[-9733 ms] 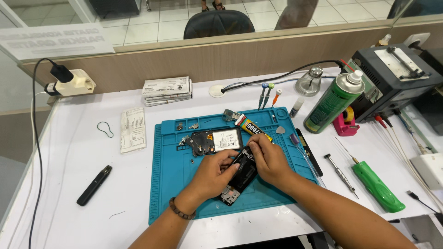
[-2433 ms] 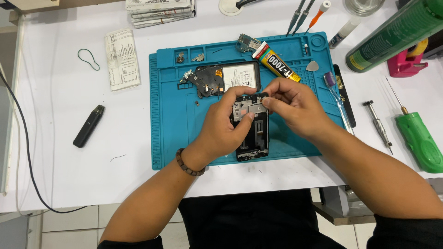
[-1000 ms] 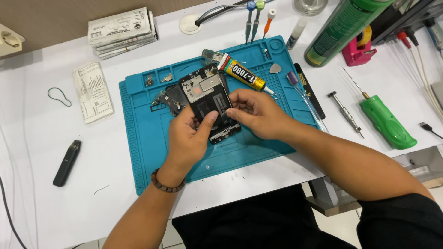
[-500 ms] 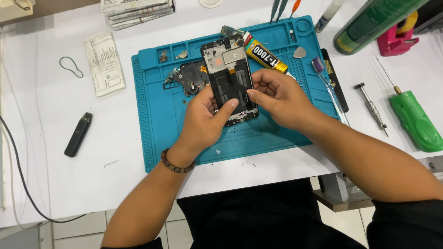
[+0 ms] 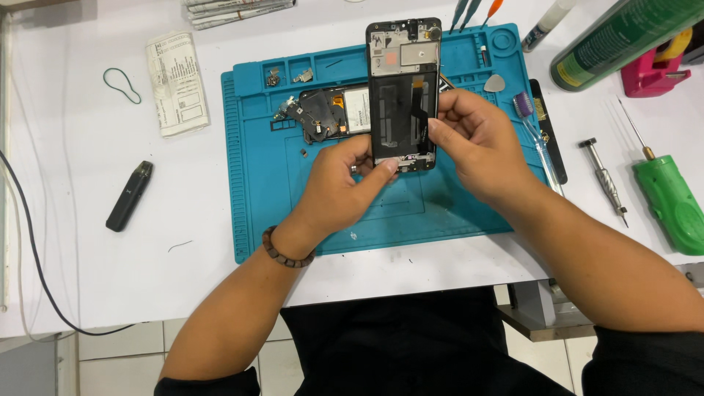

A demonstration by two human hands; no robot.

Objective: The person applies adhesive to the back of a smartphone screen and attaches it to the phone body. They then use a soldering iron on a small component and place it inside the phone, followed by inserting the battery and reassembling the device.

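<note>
A repair mat (image 5: 257, 220) lies mid-frame on the desk (image 5: 88, 279). Over its upper middle both hands (image 5: 345, 183) hold a phone frame (image 5: 403, 95); an opened phone body (image 5: 330, 114) lies just left. An electric screwdriver (image 5: 671, 205) lies far right, a vape pen (image 5: 130, 196) left.

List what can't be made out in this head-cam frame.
- Phone frame, head view: its lower edge is covered by the left hand and right hand.
- Green spray can: top cut off by the picture's edge.
- Blue work mat: the loose parts near its top edge are too small to identify.
- Green electric screwdriver: butt end cut by the right edge.
</note>
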